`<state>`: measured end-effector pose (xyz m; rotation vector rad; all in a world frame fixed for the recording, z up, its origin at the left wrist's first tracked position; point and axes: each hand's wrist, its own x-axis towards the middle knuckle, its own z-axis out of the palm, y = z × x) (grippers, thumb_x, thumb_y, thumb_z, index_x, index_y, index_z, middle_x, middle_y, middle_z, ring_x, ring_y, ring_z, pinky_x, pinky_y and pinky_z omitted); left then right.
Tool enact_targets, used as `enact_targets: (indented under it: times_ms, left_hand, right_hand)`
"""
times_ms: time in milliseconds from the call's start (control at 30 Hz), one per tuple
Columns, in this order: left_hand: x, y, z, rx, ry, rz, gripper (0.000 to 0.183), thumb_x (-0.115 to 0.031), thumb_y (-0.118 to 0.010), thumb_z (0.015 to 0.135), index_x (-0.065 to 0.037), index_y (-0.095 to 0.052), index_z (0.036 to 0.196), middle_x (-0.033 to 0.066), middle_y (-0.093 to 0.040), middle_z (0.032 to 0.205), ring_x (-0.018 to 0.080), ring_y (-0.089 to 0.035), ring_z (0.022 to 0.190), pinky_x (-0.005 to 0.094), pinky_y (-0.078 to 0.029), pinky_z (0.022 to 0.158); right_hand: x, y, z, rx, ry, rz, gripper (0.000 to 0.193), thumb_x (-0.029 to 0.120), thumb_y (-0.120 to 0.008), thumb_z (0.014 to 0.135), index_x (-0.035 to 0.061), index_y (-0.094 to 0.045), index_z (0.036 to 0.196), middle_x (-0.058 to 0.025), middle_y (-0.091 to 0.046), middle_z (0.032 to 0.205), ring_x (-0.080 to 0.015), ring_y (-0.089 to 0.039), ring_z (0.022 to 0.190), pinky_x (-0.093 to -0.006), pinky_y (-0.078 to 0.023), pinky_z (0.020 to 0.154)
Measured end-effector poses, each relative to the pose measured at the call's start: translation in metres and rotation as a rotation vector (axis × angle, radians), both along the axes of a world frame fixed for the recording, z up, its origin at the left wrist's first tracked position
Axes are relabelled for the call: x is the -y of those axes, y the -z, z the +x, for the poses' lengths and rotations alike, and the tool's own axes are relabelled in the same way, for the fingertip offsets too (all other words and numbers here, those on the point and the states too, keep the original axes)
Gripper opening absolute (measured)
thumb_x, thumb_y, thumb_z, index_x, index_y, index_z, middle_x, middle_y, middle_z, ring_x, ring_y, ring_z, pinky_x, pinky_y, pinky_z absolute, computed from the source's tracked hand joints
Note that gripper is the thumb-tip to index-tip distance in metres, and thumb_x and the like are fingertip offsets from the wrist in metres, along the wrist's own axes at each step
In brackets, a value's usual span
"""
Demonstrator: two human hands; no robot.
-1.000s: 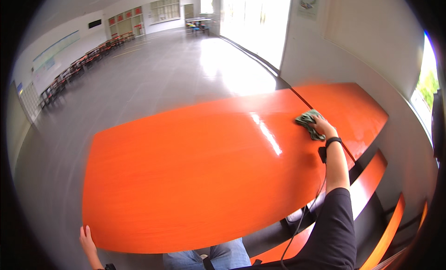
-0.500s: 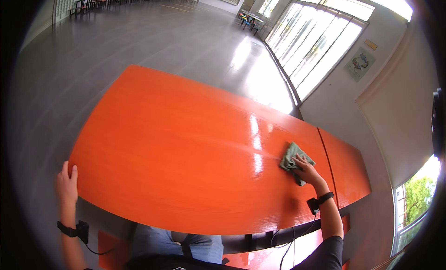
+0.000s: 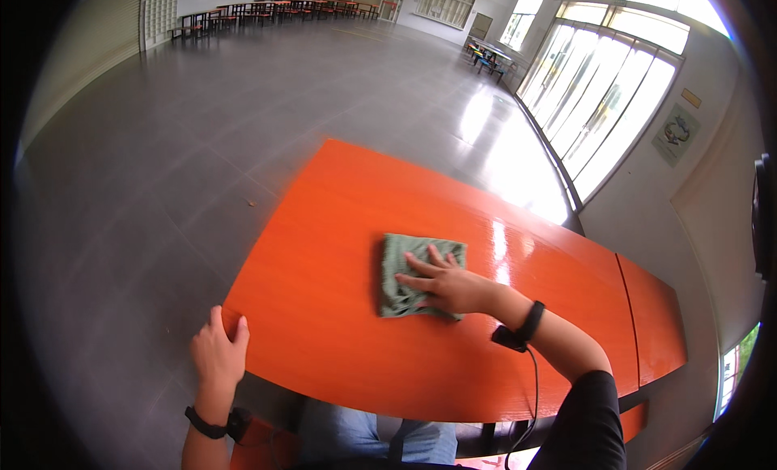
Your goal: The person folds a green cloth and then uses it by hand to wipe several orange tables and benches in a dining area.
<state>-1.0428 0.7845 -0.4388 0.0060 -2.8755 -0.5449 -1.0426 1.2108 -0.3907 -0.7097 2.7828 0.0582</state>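
My right hand presses down on a green cloth with its fingers spread across it. The cloth lies unfolded and somewhat wrinkled on the orange tabletop, near its middle. At the near left corner, my left hand grips the table's edge, with the thumb on the top side; its lower fingers are partly hidden. Both wrists carry black bands with small boxes, and a cable hangs from the right one.
A seam on the right separates a second orange table section, beside the wall. Bench seats show below the near edge. Grey floor spreads out beyond, with rows of tables far back and bright glass doors at right.
My right hand has swept the cloth leftward from near the seam to the table's middle, and the cloth is more spread out. The view has shifted left; my left hand stays at the table's corner.
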Motion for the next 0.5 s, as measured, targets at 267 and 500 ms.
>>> enact_targets:
  times_ms: [267,500]
  left_hand:
    - [0.0,-0.005,-0.01,0.035,0.03,0.146,0.04,-0.028,-0.061,0.09,0.002,-0.057,0.116,0.0278,-0.066,0.089,0.0458,-0.064,0.085,0.0508,-0.049,0.073]
    - [0.016,0.009,-0.008,-0.049,0.043,0.185,0.037,-0.032,-0.054,0.095,0.0,-0.06,0.113,0.0265,-0.067,0.092,0.0473,-0.063,0.089,0.0513,-0.048,0.075]
  right_hand:
    - [0.13,-0.011,-0.153,0.034,0.163,0.115,0.071,0.057,-0.039,0.098,0.0323,-0.008,0.156,-0.0172,-0.006,0.162,-0.0591,-0.013,0.14,-0.0725,-0.033,0.102]
    - [0.132,-0.002,-0.29,-0.053,0.378,-0.227,0.064,0.057,-0.047,0.095,0.0377,-0.026,0.153,-0.0077,-0.009,0.164,-0.0543,-0.002,0.144,-0.0776,-0.01,0.108]
